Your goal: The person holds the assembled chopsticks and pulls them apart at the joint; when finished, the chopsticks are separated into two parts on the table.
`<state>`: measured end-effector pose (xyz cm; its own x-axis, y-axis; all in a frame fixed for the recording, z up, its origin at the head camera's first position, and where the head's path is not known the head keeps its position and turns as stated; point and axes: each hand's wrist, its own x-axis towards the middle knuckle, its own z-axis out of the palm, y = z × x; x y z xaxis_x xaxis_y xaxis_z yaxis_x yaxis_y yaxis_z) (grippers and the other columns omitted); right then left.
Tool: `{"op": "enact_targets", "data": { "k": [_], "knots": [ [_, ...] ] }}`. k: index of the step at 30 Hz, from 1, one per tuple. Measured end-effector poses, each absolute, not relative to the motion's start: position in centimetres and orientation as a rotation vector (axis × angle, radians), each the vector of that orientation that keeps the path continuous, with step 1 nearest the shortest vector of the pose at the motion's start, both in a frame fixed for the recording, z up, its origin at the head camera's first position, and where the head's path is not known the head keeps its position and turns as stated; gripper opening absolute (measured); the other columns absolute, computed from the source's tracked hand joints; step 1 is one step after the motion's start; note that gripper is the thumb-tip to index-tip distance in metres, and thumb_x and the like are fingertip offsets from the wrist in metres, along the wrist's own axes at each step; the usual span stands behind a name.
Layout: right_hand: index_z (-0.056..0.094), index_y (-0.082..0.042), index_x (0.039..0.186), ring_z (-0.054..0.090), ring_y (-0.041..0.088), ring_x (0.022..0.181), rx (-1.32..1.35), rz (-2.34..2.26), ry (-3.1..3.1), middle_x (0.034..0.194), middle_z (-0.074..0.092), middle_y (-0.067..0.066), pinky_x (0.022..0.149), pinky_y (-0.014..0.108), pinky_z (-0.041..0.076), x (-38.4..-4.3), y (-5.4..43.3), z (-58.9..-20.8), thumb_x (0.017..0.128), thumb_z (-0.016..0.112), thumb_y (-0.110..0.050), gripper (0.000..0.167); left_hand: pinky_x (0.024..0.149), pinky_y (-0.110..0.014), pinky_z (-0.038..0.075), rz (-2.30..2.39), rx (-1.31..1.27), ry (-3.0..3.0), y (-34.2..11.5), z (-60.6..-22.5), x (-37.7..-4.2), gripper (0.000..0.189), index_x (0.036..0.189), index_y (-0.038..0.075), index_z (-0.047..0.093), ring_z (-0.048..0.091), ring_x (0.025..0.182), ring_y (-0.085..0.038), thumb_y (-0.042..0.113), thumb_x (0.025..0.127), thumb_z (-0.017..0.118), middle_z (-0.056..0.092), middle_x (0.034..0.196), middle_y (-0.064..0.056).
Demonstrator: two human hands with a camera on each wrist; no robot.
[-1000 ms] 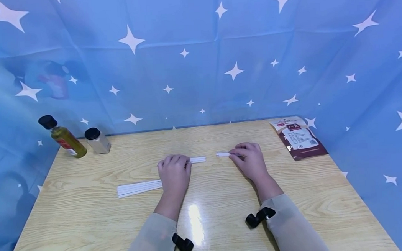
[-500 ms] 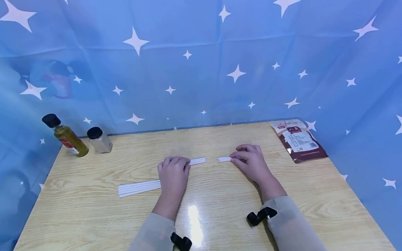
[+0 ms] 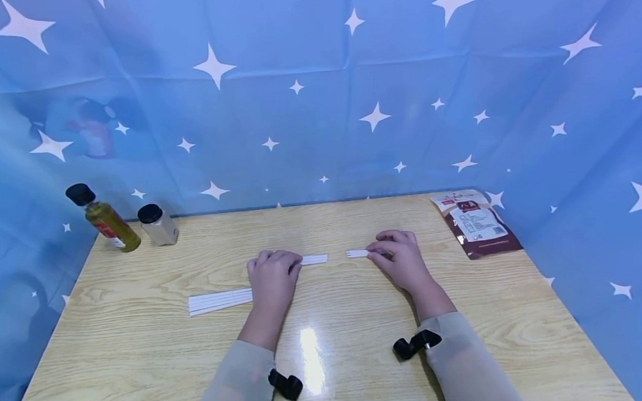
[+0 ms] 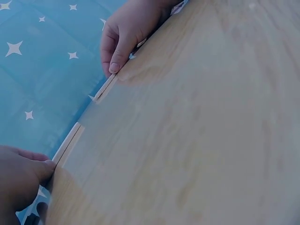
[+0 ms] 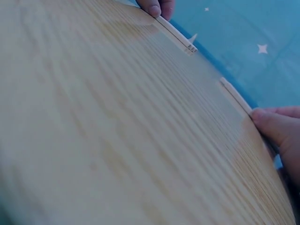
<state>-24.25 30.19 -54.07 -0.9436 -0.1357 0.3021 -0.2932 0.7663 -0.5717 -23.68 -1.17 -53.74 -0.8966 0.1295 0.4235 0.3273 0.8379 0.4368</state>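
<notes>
In the middle of the frame, the left hand (image 3: 272, 281) pinches thin white sticks (image 3: 315, 259), and the right hand (image 3: 403, 264) pinches another little bunch (image 3: 357, 253). More white sticks (image 3: 219, 301) lie left of center.

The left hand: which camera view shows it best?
Head view: the left hand is fully in frame, from above. Left wrist: cropped at the left edge. Right wrist: only its fingertips, at the top edge.

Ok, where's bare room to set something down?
Bare table lies right of the right sleeve, nearer than the packet, and left of the left sleeve, nearer than the fanned strips. Crowded: the far-left corner, with bottle and jar, and between left hand and right hand, both pinching white strips.
</notes>
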Motion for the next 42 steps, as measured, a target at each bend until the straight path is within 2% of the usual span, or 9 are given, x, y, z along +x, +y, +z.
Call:
{"op": "enact_targets", "data": {
  "k": [21, 33, 42],
  "knots": [
    [0.083, -0.013, 0.111, 0.046, 0.039, 0.126, 0.384, 0.917, -2.653, 0.13, 0.068, 0.016, 0.104, 0.057, 0.037, -24.1, 29.9, -54.1, 0.096, 0.083, -0.019, 0.016, 0.094, -0.055, 0.046, -0.707, -0.309, -2.601, -1.3, -54.0, -23.7, 0.013, 0.105, 0.017, 0.084, 0.067, 0.108, -0.03, 0.023, 0.094, 0.086, 0.08, 0.111, -0.002],
    [0.083, -0.009, 0.114, 0.055, 0.037, 0.116, 0.386, 0.666, -2.601, 0.118, 0.072, 0.012, 0.101, 0.054, 0.044, -23.9, 29.5, -53.6, 0.097, 0.082, -0.028, 0.026, 0.091, -0.055, 0.047, -0.727, -0.356, -2.488, -1.0, -54.3, -23.4, 0.013, 0.099, 0.013, 0.083, 0.068, 0.104, -0.031, 0.025, 0.093, 0.085, 0.079, 0.106, -0.005],
    [0.084, -0.008, 0.104, 0.063, 0.035, 0.102, 0.495, 0.575, -2.429, 0.103, 0.075, 0.01, 0.092, 0.051, 0.051, -24.0, 28.6, -53.9, 0.094, 0.084, -0.019, 0.015, 0.082, -0.053, 0.049, -0.756, -0.48, -2.26, -2.3, -54.5, -22.8, 0.011, 0.085, 0.011, 0.081, 0.07, 0.091, -0.03, 0.019, 0.089, 0.087, 0.079, 0.091, -0.005]
  ]
}}
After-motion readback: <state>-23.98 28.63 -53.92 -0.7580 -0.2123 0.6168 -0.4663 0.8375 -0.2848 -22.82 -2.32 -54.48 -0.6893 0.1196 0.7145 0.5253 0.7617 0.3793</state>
